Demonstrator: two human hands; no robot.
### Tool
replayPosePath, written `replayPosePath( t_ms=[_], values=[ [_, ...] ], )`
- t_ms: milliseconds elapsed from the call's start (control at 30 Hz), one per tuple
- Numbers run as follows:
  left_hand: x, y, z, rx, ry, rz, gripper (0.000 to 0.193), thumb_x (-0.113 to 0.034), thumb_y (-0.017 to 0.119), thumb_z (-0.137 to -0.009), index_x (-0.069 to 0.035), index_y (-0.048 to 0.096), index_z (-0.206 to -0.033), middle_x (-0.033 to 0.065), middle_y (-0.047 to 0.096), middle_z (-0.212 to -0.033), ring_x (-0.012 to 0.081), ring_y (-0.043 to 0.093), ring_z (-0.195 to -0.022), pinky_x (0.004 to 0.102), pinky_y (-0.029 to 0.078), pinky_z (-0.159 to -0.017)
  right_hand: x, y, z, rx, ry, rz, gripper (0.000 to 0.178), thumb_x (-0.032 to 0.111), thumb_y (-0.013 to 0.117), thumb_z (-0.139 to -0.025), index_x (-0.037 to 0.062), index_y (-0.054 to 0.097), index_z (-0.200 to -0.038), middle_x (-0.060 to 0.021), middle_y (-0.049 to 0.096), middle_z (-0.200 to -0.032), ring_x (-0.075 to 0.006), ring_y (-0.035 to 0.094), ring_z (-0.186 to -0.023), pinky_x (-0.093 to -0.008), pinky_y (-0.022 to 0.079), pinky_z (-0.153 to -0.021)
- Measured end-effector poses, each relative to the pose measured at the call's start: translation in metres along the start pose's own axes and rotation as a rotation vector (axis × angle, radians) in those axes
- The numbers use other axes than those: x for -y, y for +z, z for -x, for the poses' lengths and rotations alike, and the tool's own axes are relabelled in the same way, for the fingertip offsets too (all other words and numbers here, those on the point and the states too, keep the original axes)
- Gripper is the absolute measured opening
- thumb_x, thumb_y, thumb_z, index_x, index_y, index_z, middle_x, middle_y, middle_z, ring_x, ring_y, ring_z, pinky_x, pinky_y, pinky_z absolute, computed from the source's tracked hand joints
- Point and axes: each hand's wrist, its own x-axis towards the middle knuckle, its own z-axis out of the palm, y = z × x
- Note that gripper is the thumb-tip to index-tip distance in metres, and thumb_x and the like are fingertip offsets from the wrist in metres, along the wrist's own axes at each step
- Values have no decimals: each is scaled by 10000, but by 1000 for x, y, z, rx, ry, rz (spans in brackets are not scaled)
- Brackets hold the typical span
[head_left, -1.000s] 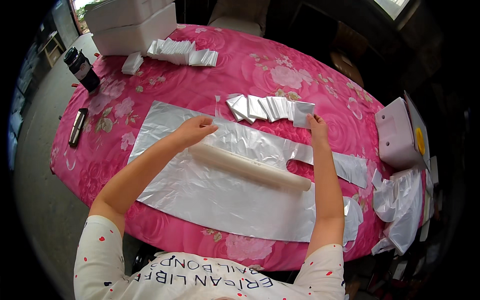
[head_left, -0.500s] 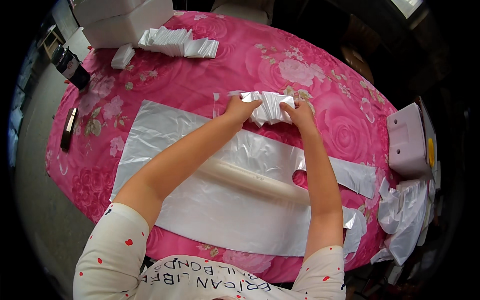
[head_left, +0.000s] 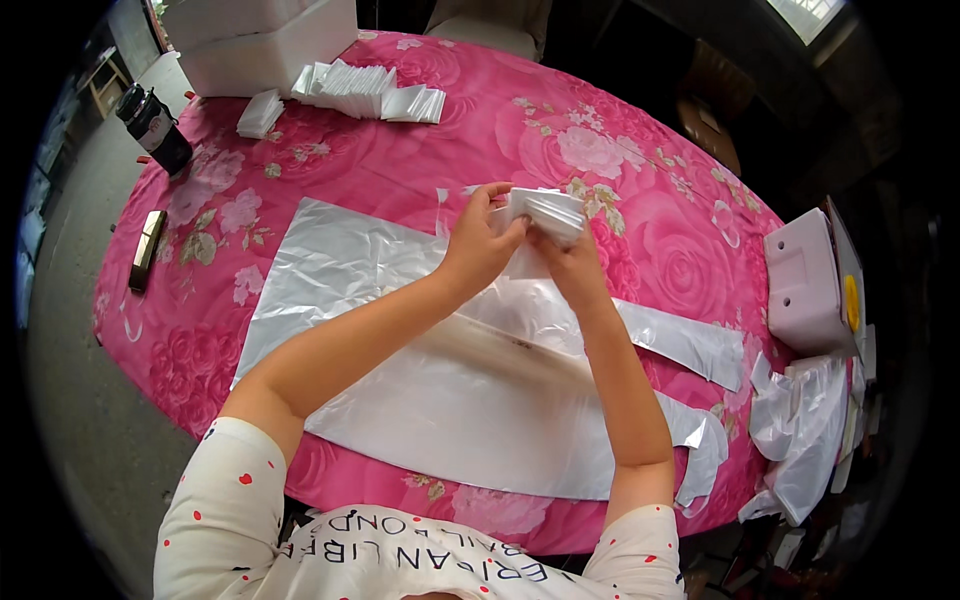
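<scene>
A small stack of folded white plastic packets (head_left: 553, 212) is held between my two hands above the far middle of the table. My left hand (head_left: 484, 240) grips its left side, with the thumb on the near face. My right hand (head_left: 575, 268) closes around its right and lower side; some of its fingers are hidden behind the packets. Below my forearms a large white plastic bag (head_left: 400, 420) lies spread flat, its handle strips toward the right. A pale rod or tube (head_left: 500, 340) lies lengthwise along the bag, partly blurred and covered by my right forearm.
More folded white packets (head_left: 350, 88) stand in a row at the far left, beside white foam boxes (head_left: 270, 60). A dark bottle (head_left: 155, 130) and a dark, gold-edged object (head_left: 147, 250) are at the left edge. On the right are a white box (head_left: 805, 285) and crumpled plastic bags (head_left: 800, 430).
The packets, earlier fanned out in a row between my hands, are now gathered into a tighter, tilted stack. My right hand has moved left, closer to my left hand.
</scene>
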Motion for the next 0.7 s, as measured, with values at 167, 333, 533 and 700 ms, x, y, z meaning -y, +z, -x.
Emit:
replayPosePath(
  t_ms=[167,333,533,700],
  values=[
    [-34,-47,106,227,280,105,1015,-108,736,-703,-68,15,-1416,152,521,-1061,231,537,-967,378,428,-860,39,53,114,-74,-122,8,790,87,753,-723,8,271,-1344,-103,526,-1129,-182,548,-1024,-283,474,-843],
    [0,-68,178,336,506,-40,1246,-353,831,-604,-82,-75,-1415,179,495,-1125,278,528,-1027,413,409,-904,-13,94,193,42,-62,159,939,153,816,-627,87,261,-1382,-119,496,-1191,-254,504,-1099,-361,437,-915],
    [13,-81,208,334,480,-151,1306,-424,837,-554,-77,-81,-1416,175,484,-1167,292,514,-1055,413,398,-923,-24,101,216,95,-80,264,1020,167,821,-605,67,198,-1407,-140,514,-1167,-292,495,-1091,-384,414,-921],
    [32,-83,219,316,408,-283,1066,-290,813,-630,-40,111,-1392,164,492,-1151,315,505,-1053,403,370,-948,-31,104,215,95,-72,444,871,88,763,-660,61,271,-1379,-115,532,-1158,-234,554,-1057,-327,454,-884]
  ],
)
